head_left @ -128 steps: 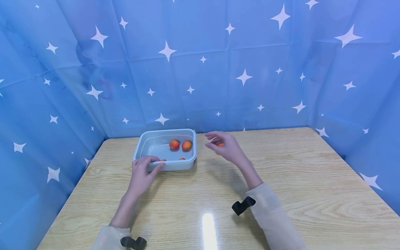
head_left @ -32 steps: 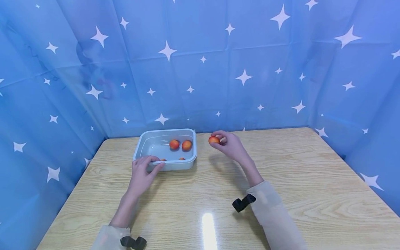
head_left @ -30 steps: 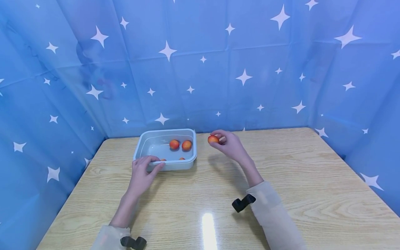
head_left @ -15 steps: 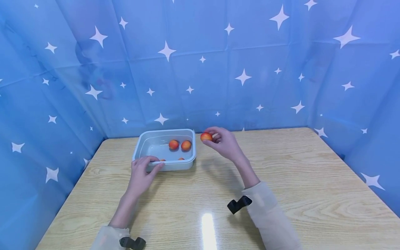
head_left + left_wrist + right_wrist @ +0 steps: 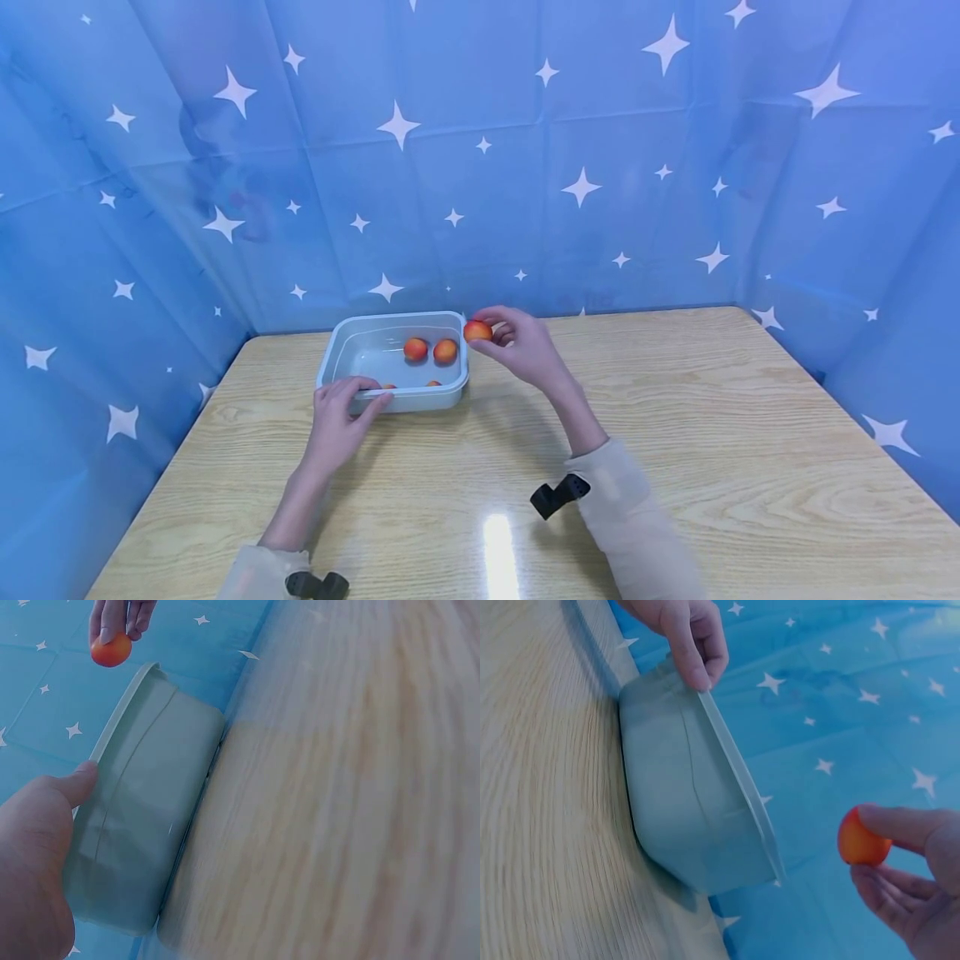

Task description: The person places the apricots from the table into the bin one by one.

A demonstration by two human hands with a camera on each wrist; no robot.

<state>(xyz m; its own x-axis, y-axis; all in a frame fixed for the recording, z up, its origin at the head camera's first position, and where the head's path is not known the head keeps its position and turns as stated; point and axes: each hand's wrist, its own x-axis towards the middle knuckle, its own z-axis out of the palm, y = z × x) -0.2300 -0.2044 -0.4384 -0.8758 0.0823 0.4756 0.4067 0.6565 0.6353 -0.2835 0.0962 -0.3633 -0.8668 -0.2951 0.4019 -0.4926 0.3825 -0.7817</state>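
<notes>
A light blue-grey plastic tub point(image 5: 408, 402) stands at the back left of the table. My left hand point(image 5: 341, 417) pinches its front rim, the thumb point(image 5: 79, 784) outside and the fingers over the inner side. My right hand point(image 5: 521, 342) holds a small round red-orange fruit point(image 5: 477, 331) between thumb and fingertips, at the height of the tub's right rim and overlapping its edge in the head view. In the right wrist view the held fruit point(image 5: 861, 836) shows apart from the tub's wall point(image 5: 682, 780). Several like fruits point(image 5: 416, 349) lie inside the tub, two partly hidden by the front wall.
The wooden table point(image 5: 712, 442) extends to the right and front of the tub. A blue curtain with white stars point(image 5: 480, 183) hangs close behind the table and along both sides. Black wrist cameras point(image 5: 558, 496) sit on both sleeves.
My right hand has moved left with the fruit, from beside the tub up to its right rim. The left hand and the tub have stayed in place.
</notes>
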